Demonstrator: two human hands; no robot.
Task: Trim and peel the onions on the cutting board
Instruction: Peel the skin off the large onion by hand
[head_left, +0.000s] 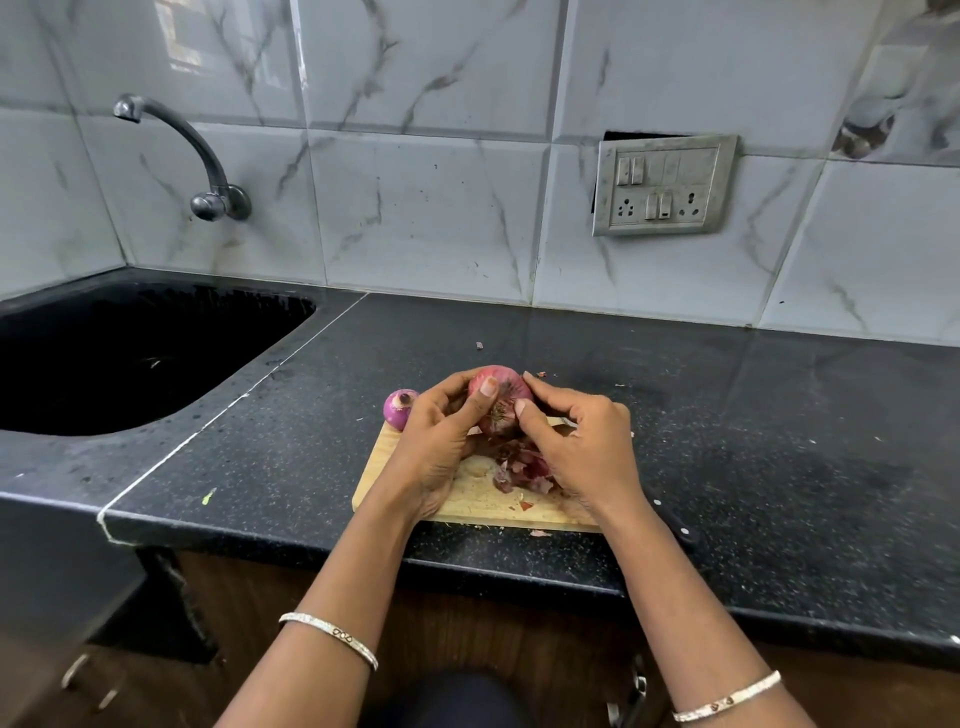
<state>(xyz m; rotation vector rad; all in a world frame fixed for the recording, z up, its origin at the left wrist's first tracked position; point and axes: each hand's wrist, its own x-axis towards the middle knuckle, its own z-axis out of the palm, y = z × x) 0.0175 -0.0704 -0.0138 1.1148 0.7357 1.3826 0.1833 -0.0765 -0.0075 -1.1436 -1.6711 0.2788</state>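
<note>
Head view: cutting board (467, 499) carries peel scraps (519, 467); both hands, left hand (436, 441) and right hand (582, 447), clasp a red onion (501, 387) above it; second onion (399, 408) at far-left corner, sink (130, 353) left.

My hands (436, 441) cover most of the board (478, 499), and my right hand (582, 447) hides the knife blade.

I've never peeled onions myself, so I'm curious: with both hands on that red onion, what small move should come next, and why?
Probably pull the loose papery skin down off the onion. The left hand grips it above the cutting board while the right hand has its thumb at the root end, where the dry skin looks frayed. A heap of peels already lies below, and a second onion waits beside the board.
</note>
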